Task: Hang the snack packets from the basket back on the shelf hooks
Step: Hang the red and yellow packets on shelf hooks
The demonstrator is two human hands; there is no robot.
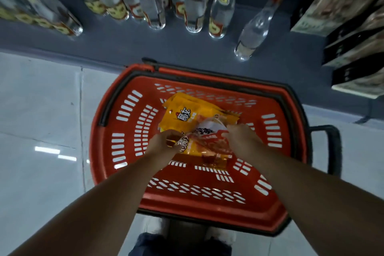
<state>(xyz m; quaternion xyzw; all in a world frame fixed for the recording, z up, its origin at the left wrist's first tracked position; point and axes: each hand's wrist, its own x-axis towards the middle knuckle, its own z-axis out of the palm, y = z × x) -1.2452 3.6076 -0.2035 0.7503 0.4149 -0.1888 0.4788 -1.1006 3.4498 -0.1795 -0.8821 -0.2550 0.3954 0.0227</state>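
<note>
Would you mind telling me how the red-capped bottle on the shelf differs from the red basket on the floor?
The red-capped bottle is clear glass; the red basket is opaque slotted plastic. The bottle is tall and narrow, the basket wide and shallow. The bottle stands untouched, while both hands reach into the basket. Both show red.

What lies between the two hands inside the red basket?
In the head view, crumpled orange and yellow snack packets fill the gap between the left hand and right hand, inside the basket; both hands grip them.

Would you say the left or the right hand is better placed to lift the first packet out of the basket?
Left, probably: the left hand already pinches a yellow packet at its corner, while the right hand only rests on the pile.
</note>
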